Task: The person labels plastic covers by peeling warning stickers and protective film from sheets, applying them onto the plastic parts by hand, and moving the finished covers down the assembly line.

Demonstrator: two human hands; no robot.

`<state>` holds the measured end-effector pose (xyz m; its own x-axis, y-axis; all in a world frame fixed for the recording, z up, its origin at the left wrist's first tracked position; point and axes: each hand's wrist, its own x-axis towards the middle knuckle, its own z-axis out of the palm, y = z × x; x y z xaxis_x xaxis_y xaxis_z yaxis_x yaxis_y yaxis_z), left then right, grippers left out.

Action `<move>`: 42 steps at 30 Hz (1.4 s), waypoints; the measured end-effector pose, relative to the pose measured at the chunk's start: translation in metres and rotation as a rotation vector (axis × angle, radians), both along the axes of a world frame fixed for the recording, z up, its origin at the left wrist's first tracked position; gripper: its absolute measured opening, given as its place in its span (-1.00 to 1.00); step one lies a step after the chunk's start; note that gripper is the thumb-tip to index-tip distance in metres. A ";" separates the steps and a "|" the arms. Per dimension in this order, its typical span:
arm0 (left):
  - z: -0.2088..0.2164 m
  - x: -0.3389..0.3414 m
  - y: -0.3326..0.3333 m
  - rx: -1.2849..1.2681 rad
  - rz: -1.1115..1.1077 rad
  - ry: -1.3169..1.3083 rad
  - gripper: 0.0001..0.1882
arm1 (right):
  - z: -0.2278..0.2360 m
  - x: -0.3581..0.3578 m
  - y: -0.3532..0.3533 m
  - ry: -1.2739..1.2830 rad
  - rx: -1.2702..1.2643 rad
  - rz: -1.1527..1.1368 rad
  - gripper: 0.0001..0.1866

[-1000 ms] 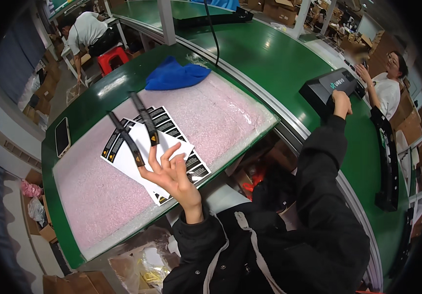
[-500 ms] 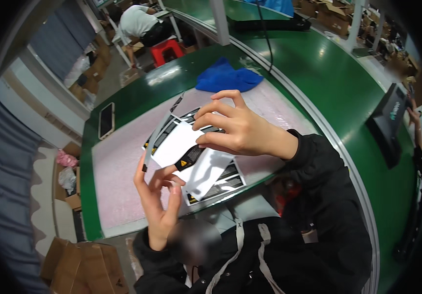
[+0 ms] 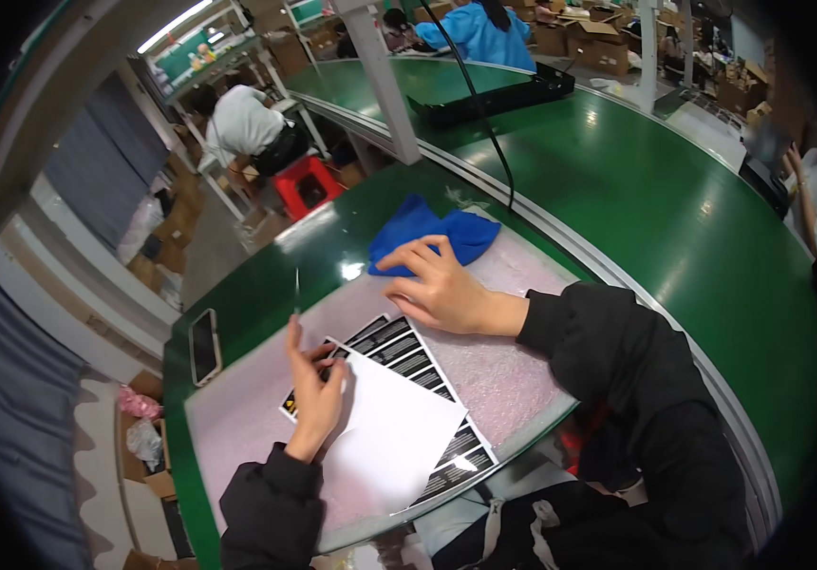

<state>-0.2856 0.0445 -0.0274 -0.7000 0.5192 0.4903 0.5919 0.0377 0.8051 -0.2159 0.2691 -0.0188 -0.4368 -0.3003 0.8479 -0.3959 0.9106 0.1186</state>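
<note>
The thin strip (image 3: 297, 288) stands up from the tip of your left index finger, above the left part of the pink mat (image 3: 242, 413); it shows nearly edge-on, so its printed face can't be made out. Your left hand (image 3: 316, 394) is part open over the near left part of the mat, index finger raised and straight, thumb and other fingers bent, with the strip at the fingertip rather than closed in a grip. Your right hand (image 3: 441, 293) is over the far half of the mat, loosely open, its fingers spread and curled, with nothing seen in them. Beneath and between your hands, toward the mat's near edge, a blank white sheet (image 3: 389, 418) lies across black label sheets (image 3: 418, 366), whose printed rows show along its far and right sides. A blue cloth (image 3: 418, 226) lies crumpled at the mat's far edge, just beyond your right hand. Left of the mat, a phone (image 3: 204, 349) lies on the green table (image 3: 280, 263). Beyond the mat's far left side is a red stool (image 3: 297, 171), with a person in a white top (image 3: 247, 122) bending forward on it.
</note>
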 end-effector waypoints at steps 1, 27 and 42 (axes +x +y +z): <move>-0.003 0.000 -0.006 -0.064 -0.012 0.005 -0.19 | -0.004 0.001 -0.001 -0.079 -0.120 -0.001 -0.80; 0.025 -0.096 -0.085 -0.339 0.588 0.539 -0.20 | 0.003 0.010 -0.018 -0.168 -0.182 -0.026 -0.43; -0.021 -0.177 -0.172 -0.631 1.033 0.543 0.08 | 0.000 0.010 -0.017 -0.198 -0.223 -0.027 -0.45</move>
<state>-0.4627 -0.1274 -0.0488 -0.7010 0.1110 0.7045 0.3045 0.9398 0.1548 -0.2057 0.2520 -0.0185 -0.6058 -0.1021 0.7891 -0.3664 0.9161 -0.1628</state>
